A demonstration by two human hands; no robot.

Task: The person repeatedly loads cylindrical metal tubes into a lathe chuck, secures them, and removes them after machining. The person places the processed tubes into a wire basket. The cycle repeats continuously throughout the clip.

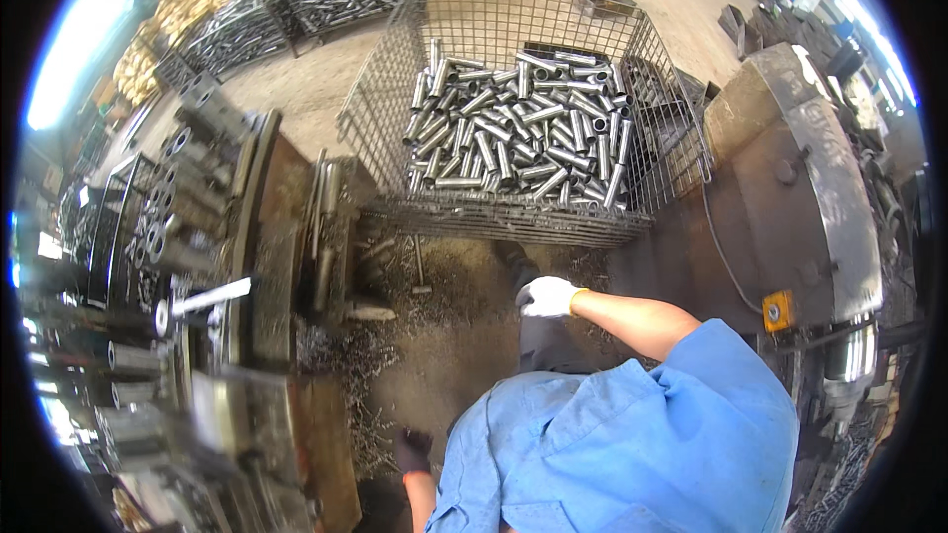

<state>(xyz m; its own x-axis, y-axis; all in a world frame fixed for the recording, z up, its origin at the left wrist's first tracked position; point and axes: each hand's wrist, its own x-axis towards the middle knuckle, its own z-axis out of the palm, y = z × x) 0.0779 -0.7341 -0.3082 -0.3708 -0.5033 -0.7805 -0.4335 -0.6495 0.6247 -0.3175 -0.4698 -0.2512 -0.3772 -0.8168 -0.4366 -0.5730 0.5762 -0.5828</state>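
Shirt — tubes beyond right hand

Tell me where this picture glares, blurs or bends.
In the head view, the upper-left light glares white; in that same view, the pale block at lower left is smeared, the scene curves near the black border, and the dark-gloved left hand looks dim, while the tubes look fairly crisp.

You cannot read here any word, number or sign; also on the small yellow box at your right, any marking is too small to tell.
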